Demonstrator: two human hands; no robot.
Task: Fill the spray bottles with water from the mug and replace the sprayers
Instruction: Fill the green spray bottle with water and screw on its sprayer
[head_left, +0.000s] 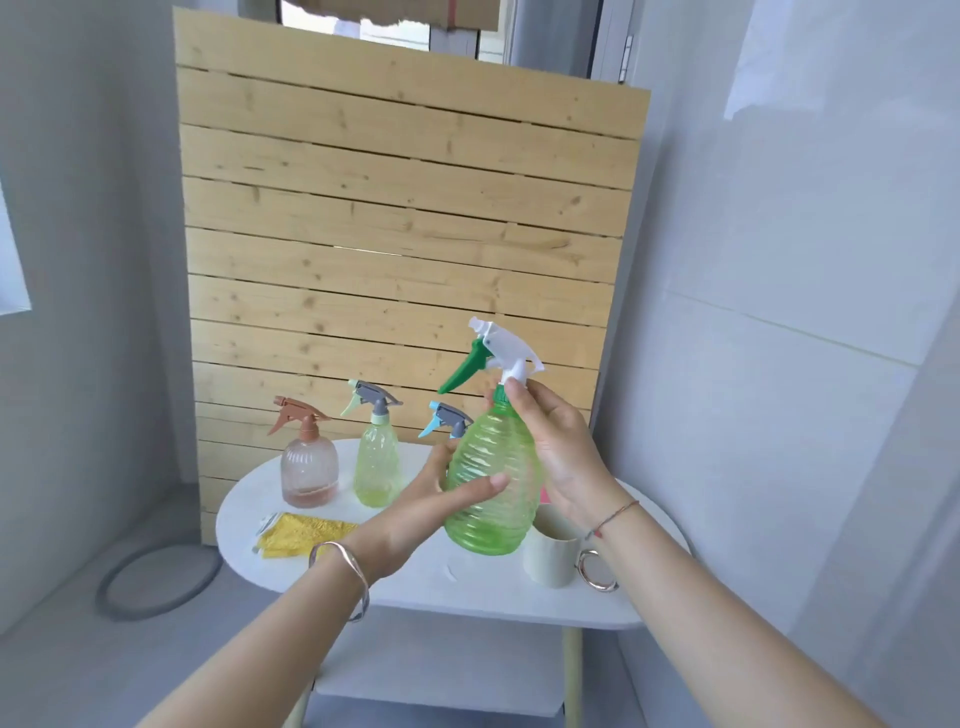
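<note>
My left hand (415, 506) is wrapping the green bottle (491, 499) (ribbed, held above the table's (467, 587) near edge, beside the mug (548, 556)), while my right hand (563, 457) is pinching the sprayer (501, 351) collar at its neck.

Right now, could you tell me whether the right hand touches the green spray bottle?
Touching. The head view shows the right hand pinching the green spray bottle at its collar under the sprayer.
</note>
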